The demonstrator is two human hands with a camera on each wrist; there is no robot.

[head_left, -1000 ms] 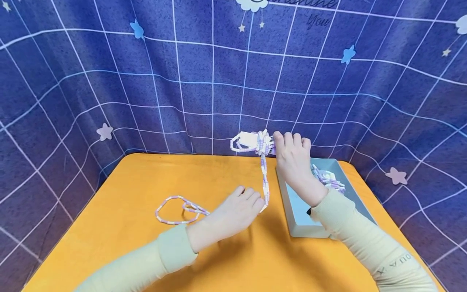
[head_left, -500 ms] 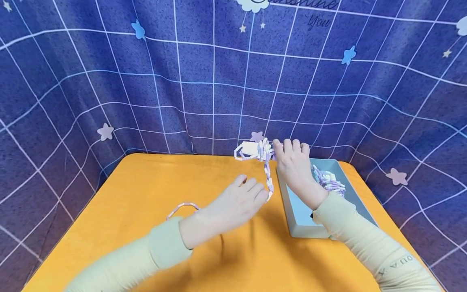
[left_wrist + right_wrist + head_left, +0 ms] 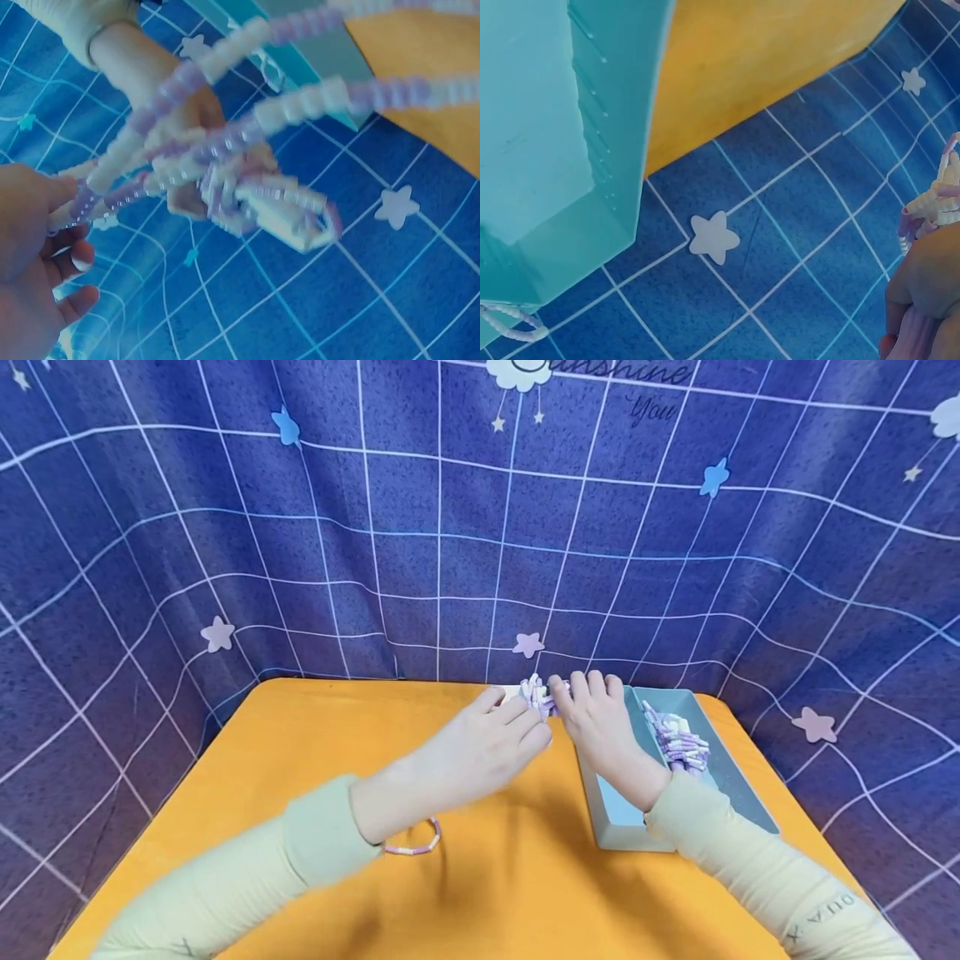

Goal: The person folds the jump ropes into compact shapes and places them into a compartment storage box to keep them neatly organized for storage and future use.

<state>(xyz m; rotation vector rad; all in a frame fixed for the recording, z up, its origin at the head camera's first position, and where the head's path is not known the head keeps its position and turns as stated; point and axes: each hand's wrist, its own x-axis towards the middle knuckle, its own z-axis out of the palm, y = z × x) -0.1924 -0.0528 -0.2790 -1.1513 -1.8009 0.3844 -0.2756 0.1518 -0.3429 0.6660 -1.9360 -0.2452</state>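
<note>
A jump rope of purple and white beads (image 3: pixel 232 139) is wound in a bundle (image 3: pixel 534 695) round its white handle end (image 3: pixel 274 216). My right hand (image 3: pixel 600 727) grips the bundle from its right side; in the right wrist view a smooth purple handle (image 3: pixel 915 334) shows in the curled fingers. Close on the left, my left hand (image 3: pixel 480 747) pinches the loose rope between thumb and forefinger, best seen in the left wrist view. From there the free rope trails back under the left forearm, where a loop (image 3: pixel 414 850) hangs visible. My left wrist hides the rest.
A blue-grey box (image 3: pixel 633 837) with a divider stands on the right of the orange table (image 3: pixel 315 735). Another bundled beaded rope (image 3: pixel 681 743) lies in its right compartment. A blue gridded curtain (image 3: pixel 420 568) closes off the back and sides.
Both hands have come lower with the bundle, and the left has moved up against it. The free rope has been drawn in, so its loop at the left has shifted right and shrunk from view.
</note>
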